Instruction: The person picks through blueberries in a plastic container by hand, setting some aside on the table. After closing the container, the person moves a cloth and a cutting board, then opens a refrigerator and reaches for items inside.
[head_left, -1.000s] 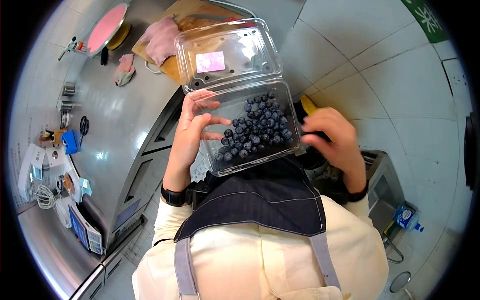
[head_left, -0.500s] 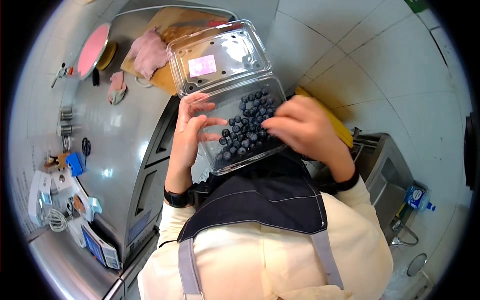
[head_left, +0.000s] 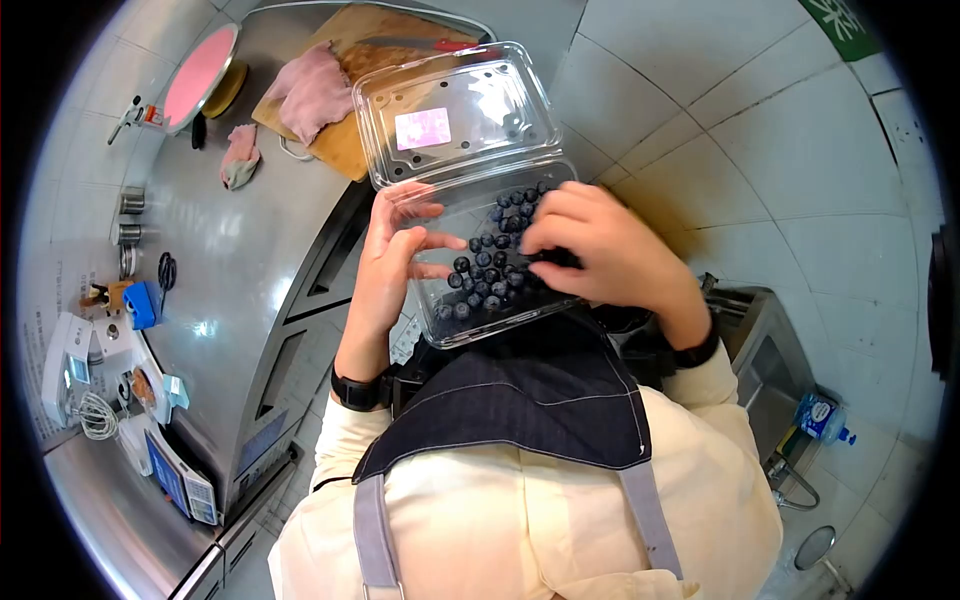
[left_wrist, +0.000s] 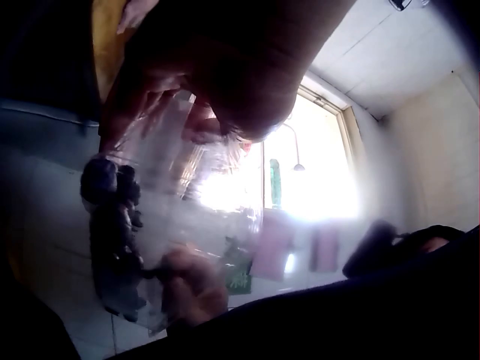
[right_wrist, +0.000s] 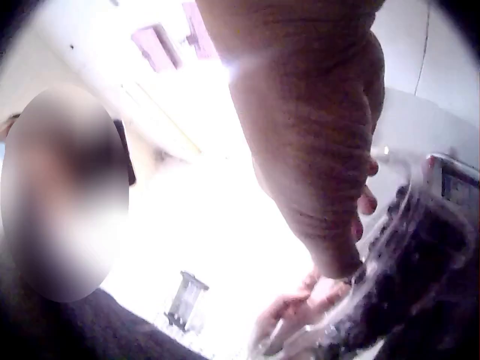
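Note:
An opened clear plastic clamshell box (head_left: 465, 205) is held tilted in front of the apron, its lid (head_left: 480, 95) folded back and bearing a pink label. Dark blueberries (head_left: 488, 268) lie mostly along its right and lower part. My left hand (head_left: 383, 258) grips the left side of the box, fingers showing through the plastic. Reaching over the right rim, my right hand (head_left: 605, 245) has its fingers and thumb curled round blueberries inside; its fingertips are partly hidden. The left wrist view shows berries (left_wrist: 112, 240) through the plastic. In the right wrist view berries (right_wrist: 405, 277) fill the lower right.
On the steel counter (head_left: 225, 290) at left are a wooden cutting board (head_left: 350, 140), a pink cloth (head_left: 315, 92), scissors (head_left: 167, 270) and a scale (head_left: 180, 475). A sink (head_left: 780, 370) stands at right, with a blue-labelled bottle (head_left: 822, 418) beyond it.
My right hand has moved left from beside the box, over its rim and in among the blueberries. My left hand keeps its grip on the box.

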